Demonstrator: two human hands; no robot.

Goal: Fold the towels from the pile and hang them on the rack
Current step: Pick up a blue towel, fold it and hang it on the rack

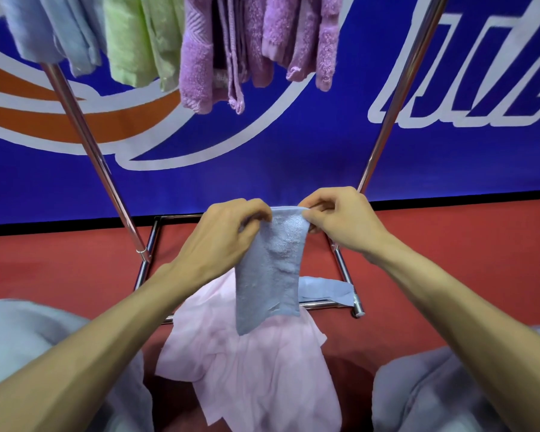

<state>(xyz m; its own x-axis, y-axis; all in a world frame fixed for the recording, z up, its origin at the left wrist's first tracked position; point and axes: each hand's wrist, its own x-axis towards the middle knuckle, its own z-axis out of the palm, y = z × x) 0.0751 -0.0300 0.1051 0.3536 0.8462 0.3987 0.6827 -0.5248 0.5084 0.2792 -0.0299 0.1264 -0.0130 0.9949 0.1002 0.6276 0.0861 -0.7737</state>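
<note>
Place type: indoor display or event-type space; the exact venue cannot be told.
Backdrop: large blue printed banner (262, 176) with white outlined lettering and orange bands, across the upper half of the frame.
Floor: flat red floor covering (449, 244), lower half.
Equipment: free-standing chrome tubular rack (85, 126), centre, with purple, green and blue terry towels (200, 57) hanging at top.

L hand (228, 235) & R hand (343, 222) pinch blue towel (270, 269) top corners, above pink towel (250, 369).
</note>
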